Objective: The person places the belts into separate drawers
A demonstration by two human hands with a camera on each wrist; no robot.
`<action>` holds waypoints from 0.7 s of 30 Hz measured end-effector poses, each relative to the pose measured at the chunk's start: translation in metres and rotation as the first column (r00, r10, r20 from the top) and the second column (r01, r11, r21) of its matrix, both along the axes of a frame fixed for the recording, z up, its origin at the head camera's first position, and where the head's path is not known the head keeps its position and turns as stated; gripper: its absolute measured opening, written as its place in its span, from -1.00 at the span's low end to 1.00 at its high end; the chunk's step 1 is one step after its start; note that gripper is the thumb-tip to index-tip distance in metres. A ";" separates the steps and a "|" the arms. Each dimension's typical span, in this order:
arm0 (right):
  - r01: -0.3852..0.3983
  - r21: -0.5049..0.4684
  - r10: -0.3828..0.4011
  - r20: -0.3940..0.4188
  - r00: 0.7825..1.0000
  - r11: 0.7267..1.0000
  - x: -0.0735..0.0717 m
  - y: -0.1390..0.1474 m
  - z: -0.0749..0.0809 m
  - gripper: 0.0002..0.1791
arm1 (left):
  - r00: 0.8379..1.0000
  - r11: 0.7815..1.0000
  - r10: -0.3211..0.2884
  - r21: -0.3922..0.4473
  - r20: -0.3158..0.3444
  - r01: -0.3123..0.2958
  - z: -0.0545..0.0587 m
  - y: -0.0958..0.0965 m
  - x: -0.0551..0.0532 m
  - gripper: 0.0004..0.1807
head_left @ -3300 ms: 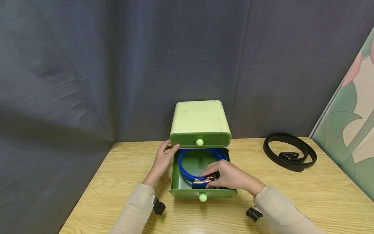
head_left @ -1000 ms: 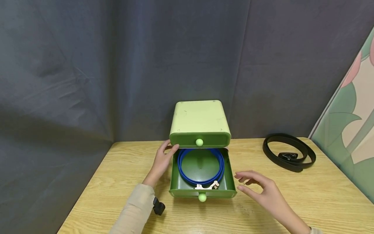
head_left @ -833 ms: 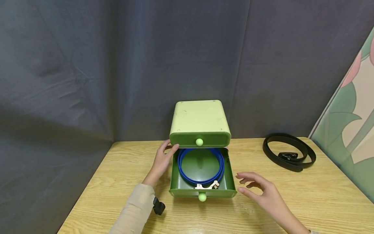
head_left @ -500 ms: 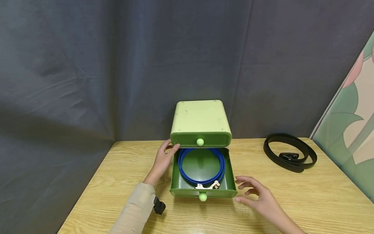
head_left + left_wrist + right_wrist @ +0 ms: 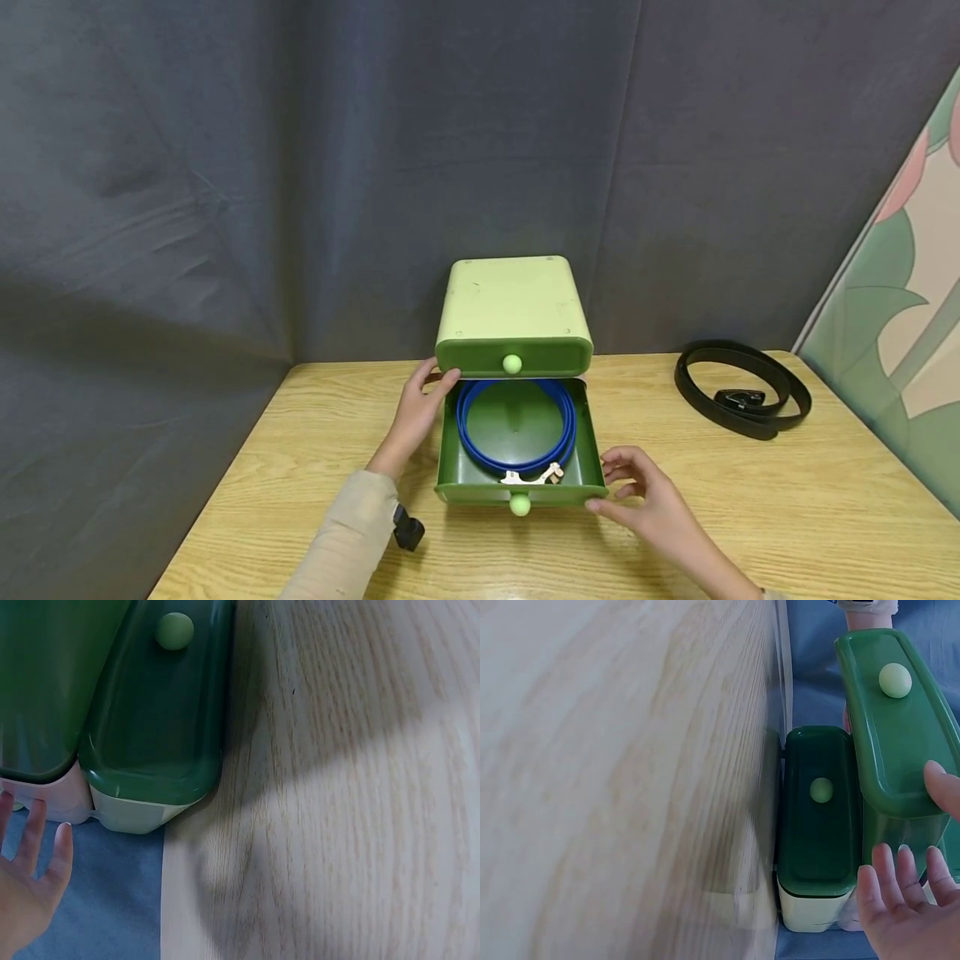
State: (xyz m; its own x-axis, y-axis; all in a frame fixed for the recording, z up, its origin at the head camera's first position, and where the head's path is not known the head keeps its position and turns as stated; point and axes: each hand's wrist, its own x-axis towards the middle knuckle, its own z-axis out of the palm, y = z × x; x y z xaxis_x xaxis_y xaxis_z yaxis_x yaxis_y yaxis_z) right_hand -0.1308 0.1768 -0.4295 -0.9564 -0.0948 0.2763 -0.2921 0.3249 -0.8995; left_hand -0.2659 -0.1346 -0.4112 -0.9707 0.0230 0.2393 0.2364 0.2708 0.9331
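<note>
A blue belt (image 5: 567, 417) lies coiled in the pulled-out green drawer (image 5: 592, 446), its metal buckle (image 5: 532, 476) by the front wall. Above it, the top drawer (image 5: 480, 360) of the cabinet (image 5: 517, 300) is closed. My left hand (image 5: 414, 412) rests against the cabinet's left side, fingers fairly straight, thumb near the top drawer's lower corner. At the pulled-out drawer's right front corner is my right hand (image 5: 648, 500). Its thumb (image 5: 941, 787) lies over the front panel and its loosely bent fingers are beside the side wall; firm contact cannot be told.
A coiled black belt (image 5: 795, 400) with a dark buckle lies on the wooden table (image 5: 337, 433) at the right. Another closed drawer (image 5: 821, 825) sits below the pulled-out one. A grey curtain (image 5: 450, 167) hangs behind, and a leaf-patterned panel (image 5: 885, 333) stands at the right.
My right hand let go of the blue belt's buckle, drew back right of the drawer, then moved in to its front corner. My left hand stayed in place.
</note>
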 end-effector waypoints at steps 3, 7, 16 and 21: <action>0.008 -0.029 -0.008 0.015 1.000 1.000 0.000 -0.002 0.000 -0.43 | 1.000 1.000 0.003 -0.004 -0.001 -0.003 0.000 0.000 0.000 -0.52; 0.018 -0.057 -0.016 0.041 0.999 0.998 0.000 -0.005 0.000 -0.43 | 1.000 1.000 0.001 0.000 0.001 -0.001 0.000 0.000 0.000 -0.52; 0.035 -0.073 -0.036 -0.001 0.999 0.997 0.000 -0.008 -0.003 -0.43 | 1.000 1.000 -0.001 0.005 0.005 0.001 0.001 -0.001 0.000 -0.50; 0.049 -0.070 -0.051 -0.021 0.998 0.996 0.001 -0.008 -0.004 -0.44 | 1.000 1.000 -0.006 0.006 0.016 0.006 0.001 0.000 0.000 -0.49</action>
